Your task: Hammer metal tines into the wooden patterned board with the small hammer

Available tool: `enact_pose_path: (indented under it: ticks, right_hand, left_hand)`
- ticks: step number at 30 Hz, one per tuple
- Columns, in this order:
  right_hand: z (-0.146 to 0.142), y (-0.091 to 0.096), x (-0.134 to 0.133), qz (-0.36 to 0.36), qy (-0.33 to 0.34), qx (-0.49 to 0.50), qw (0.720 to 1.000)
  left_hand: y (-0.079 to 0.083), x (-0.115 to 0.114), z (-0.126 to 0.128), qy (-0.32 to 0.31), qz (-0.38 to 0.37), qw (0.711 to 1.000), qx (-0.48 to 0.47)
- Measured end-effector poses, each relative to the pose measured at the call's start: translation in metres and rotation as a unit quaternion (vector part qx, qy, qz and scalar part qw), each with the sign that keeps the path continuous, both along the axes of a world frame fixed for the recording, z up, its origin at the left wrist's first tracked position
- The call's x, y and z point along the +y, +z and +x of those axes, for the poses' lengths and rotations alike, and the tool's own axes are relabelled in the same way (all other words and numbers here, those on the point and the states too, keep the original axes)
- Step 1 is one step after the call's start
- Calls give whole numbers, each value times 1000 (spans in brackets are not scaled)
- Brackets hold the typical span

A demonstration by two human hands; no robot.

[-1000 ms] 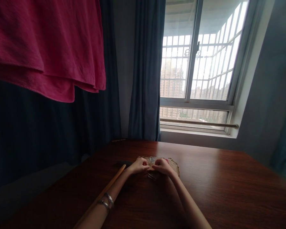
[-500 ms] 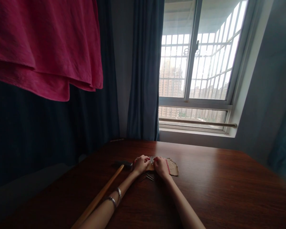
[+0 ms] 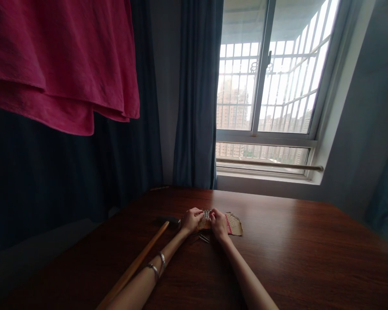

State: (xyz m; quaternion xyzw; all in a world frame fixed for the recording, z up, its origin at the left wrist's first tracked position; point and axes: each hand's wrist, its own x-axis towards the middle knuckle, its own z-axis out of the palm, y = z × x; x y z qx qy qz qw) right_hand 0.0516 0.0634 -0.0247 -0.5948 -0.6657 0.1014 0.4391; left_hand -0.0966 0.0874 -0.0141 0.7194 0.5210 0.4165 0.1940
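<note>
- Left hand [image 3: 190, 221] and right hand [image 3: 219, 223] sit close together, each bunched narrow; I cannot tell whether they grip anything.
- Beneath them, the dotted tan piece [image 3: 235, 224] with a pink band [image 3: 228, 225] lies on the tabletop [image 3: 294, 245].
- Slim metal rods [image 3: 204, 238] lie just nearer me, a wooden-handled hammer [image 3: 140, 257] to my left.

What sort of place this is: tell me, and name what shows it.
Likely a room in a home, perhaps on an upper floor: there are a blue curtain, a pink towel-like cloth hanging at the left, and a sliding window looking out on tall buildings.
</note>
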Motion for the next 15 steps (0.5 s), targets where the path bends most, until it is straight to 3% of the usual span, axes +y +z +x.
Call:
enact_pose_path:
  ticks: [4,8,11,15]
  right_hand:
    - [-3,4,1,-10,17,15,1000]
    - [1,14,7,-25,65,17,997]
    - [10,23,6,-46,135,-3,990]
    - [18,29,-3,-74,196,-43,977]
  left_hand:
    - [-1,6,-1,8,-48,997,-64]
    - [8,8,-9,14,-101,990,-94]
    - [20,3,-19,-53,-135,989,-23]
    - [31,-9,-30,-169,-185,965,72]
